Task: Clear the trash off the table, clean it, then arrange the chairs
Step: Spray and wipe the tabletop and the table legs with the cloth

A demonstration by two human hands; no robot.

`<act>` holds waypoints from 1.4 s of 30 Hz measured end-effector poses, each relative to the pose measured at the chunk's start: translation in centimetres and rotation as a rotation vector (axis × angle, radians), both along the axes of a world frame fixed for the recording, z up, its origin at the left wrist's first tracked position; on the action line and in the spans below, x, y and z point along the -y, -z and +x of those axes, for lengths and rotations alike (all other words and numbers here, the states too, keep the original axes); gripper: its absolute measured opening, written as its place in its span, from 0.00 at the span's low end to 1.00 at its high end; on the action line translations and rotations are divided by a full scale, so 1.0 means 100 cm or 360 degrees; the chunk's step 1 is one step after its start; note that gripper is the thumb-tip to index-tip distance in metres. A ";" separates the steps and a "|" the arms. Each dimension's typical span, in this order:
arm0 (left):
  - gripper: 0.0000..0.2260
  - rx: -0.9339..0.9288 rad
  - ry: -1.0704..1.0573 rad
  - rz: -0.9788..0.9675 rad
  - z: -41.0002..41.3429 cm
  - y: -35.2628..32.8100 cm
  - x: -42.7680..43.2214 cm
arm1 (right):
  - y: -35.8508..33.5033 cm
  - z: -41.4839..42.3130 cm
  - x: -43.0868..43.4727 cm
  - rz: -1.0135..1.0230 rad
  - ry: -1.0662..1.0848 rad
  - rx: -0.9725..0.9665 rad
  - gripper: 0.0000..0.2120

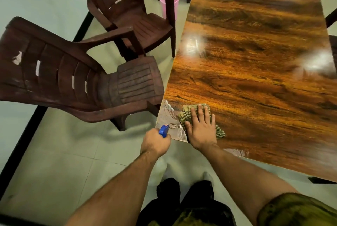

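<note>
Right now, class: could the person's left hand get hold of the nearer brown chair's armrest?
Probably not yet. The left hand is closed around a blue-topped spray bottle, so it has no free grip. The nearer chair's armrest itself stands unobstructed to its left.

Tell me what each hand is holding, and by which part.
The left hand grips a spray bottle around its neck, under the blue head. The right hand grips nothing; it presses flat on a checked cloth on the table.
</note>
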State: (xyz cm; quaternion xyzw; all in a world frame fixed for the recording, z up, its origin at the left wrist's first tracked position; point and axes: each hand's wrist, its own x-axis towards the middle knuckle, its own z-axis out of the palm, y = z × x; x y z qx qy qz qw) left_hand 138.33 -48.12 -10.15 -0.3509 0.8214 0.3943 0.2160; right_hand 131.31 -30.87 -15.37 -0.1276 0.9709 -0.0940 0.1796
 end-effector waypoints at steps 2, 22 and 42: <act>0.10 -0.0020 -0.0047 -0.0027 0.001 0.001 0.016 | -0.003 -0.003 0.038 -0.0006 -0.0067 0.0023 0.30; 0.06 -0.0181 0.0231 -0.0010 -0.007 -0.021 0.005 | 0.004 0.027 0.039 -0.0081 -0.1074 0.0028 0.33; 0.11 -0.0081 0.0809 0.0225 0.045 0.015 -0.240 | 0.007 0.109 -0.278 -0.0642 0.2092 -0.0361 0.39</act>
